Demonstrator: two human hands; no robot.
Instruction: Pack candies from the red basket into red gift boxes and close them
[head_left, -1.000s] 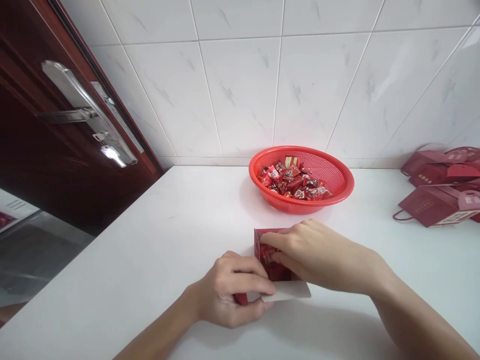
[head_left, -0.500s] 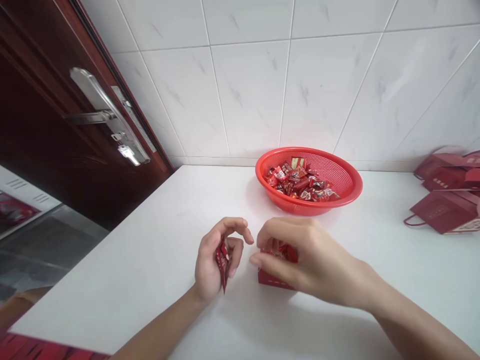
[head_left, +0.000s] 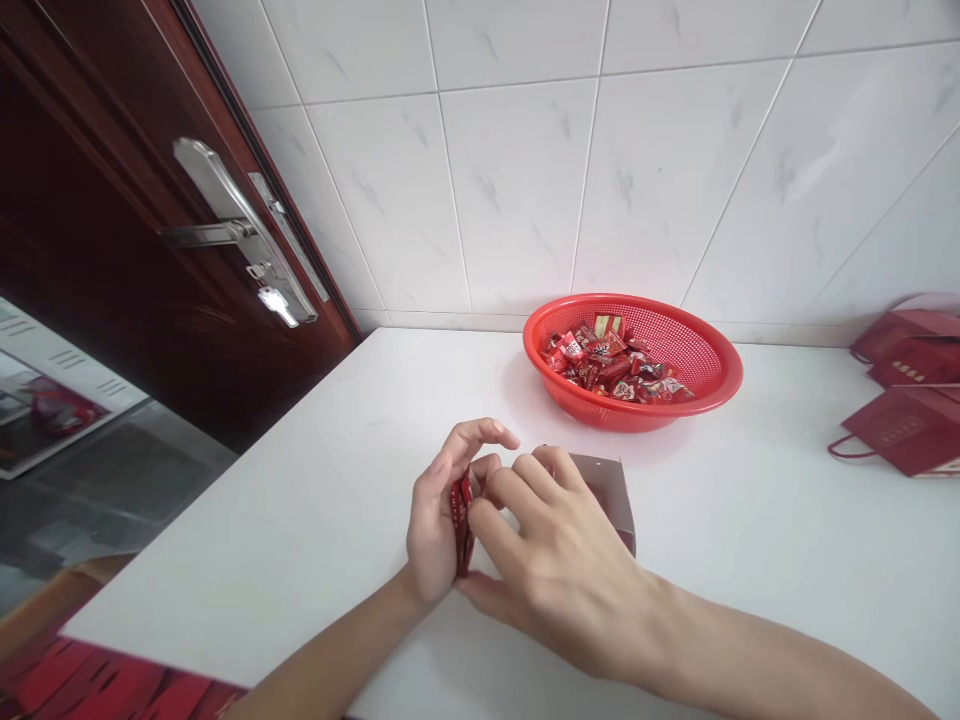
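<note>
Red wrapped candies (head_left: 459,515) stand on edge in the palm of my left hand (head_left: 433,525), whose fingers curl loosely round them. My right hand (head_left: 555,565) has come against the same candies, its thumb at their lower end and its index finger at their near side. The right fingers are bent and closed there; the exact grip is partly hidden. Behind my right hand stands a small open red box (head_left: 626,515) with a greyish inner wall, mostly covered by the hand.
A red plastic colander (head_left: 716,375) holding several wrapped candies stands near the tiled wall. Folded dark red gift boxes (head_left: 907,430) with handles lie at the right edge. Left of the white table (head_left: 315,480) is a brown door (head_left: 97,200) with keys in its lock. Red items show at lower left.
My right hand has moved left from over the small box to the candies in my left hand. More of the box's inside now shows. The whole view has shifted slightly.
</note>
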